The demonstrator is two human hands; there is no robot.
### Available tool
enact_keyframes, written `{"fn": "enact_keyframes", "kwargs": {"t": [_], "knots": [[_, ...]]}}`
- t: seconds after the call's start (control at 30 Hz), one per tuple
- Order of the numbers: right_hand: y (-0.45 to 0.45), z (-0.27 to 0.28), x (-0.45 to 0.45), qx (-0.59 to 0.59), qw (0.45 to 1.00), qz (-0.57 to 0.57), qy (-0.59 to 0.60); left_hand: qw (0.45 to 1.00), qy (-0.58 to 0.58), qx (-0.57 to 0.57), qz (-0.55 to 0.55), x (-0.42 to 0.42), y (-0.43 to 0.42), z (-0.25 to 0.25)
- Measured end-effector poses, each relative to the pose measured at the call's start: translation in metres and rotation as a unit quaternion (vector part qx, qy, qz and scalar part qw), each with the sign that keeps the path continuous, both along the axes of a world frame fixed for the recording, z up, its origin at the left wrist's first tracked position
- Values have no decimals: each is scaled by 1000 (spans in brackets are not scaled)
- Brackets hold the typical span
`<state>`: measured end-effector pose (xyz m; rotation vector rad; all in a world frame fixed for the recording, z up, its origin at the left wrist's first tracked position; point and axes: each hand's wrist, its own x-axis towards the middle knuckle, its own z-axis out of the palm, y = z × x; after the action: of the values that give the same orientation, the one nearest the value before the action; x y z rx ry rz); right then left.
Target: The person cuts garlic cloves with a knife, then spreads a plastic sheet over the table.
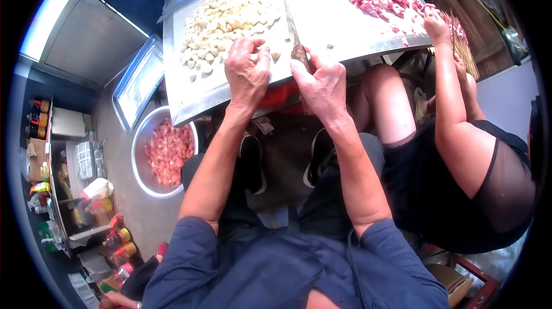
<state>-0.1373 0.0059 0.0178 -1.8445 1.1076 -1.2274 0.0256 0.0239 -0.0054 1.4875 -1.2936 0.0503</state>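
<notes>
While the right fingers point(315, 58) clamp a narrow, brown-handled metal knife point(298, 51), the left fingers point(244, 47) curl slightly apart near pale peeled garlic cloves point(230, 18).

The person wears a navy blue top point(259, 269) with short sleeves, a dark thin cord point(351, 263), dark trousers point(233, 217) and black shoes point(250, 159) with pale sole edges.

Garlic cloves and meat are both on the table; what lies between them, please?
The knife, in the right hand, and mostly bare tabletop, in the head view.
</notes>
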Motion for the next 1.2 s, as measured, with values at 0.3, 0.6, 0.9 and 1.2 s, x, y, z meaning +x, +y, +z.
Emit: {"fn": "enact_keyframes", "kwargs": {"t": [0.3, 0.6, 0.9, 1.2], "knots": [[-5, 2, -13, 35, 997, -12, 66, 975, -209, 64, -27, 1, -50, 7], [-7, -6, -15, -17, 993, -17, 116, 984, -102, 109, -96, 5, -58, 3], [-4, 0, -17, -2, 994, 12, 105, 986, -65, 115, -103, 5, -61, 0], [-12, 9, -24, -18, 987, 40, 153, 981, -47, 149, -111, 4, -63, 4]]}}
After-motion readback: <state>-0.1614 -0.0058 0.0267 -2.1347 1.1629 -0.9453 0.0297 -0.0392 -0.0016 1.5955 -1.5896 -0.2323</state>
